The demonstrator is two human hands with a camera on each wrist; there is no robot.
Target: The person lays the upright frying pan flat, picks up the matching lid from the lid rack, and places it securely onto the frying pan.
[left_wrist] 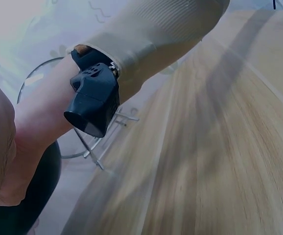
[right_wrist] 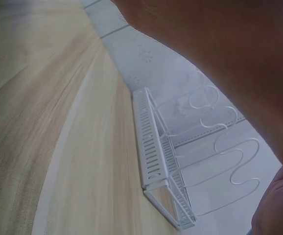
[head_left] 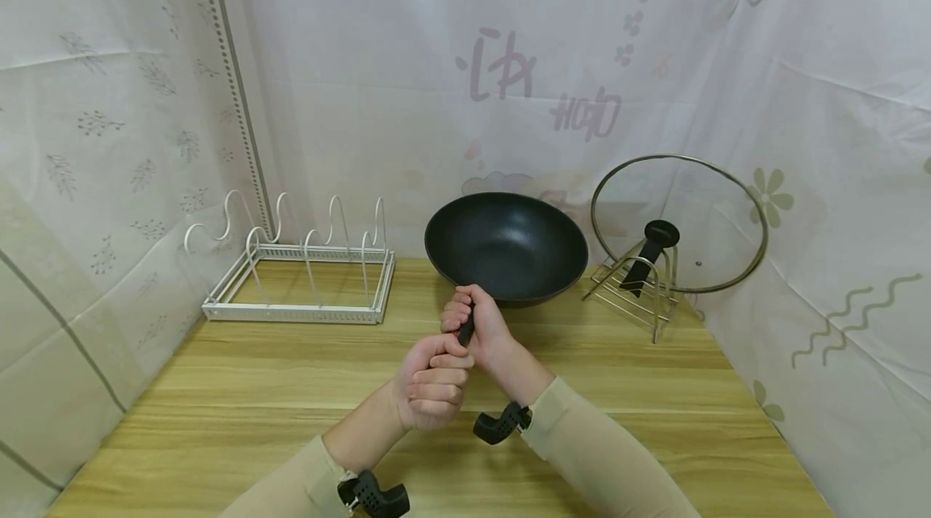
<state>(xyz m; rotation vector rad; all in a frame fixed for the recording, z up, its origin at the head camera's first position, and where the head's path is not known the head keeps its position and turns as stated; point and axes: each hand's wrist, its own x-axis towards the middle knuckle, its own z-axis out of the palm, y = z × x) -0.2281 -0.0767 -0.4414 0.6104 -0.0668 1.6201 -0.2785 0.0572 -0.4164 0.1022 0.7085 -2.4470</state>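
Observation:
A black wok is tilted so that its inside faces me, and it seems raised off the wooden table. Both my hands grip its black handle. My right hand curls round the part closer to the bowl. Just below it, my left hand wraps the handle's end, which its fingers hide. In the left wrist view the dark side of the wok shows past my right forearm. The right wrist view has only a piece of a hand at its lower right edge.
At the left of the wooden table stands a white wire rack with curved dividers. Right of the wok, a glass lid with a black knob leans in a small metal stand. Patterned curtains enclose the table.

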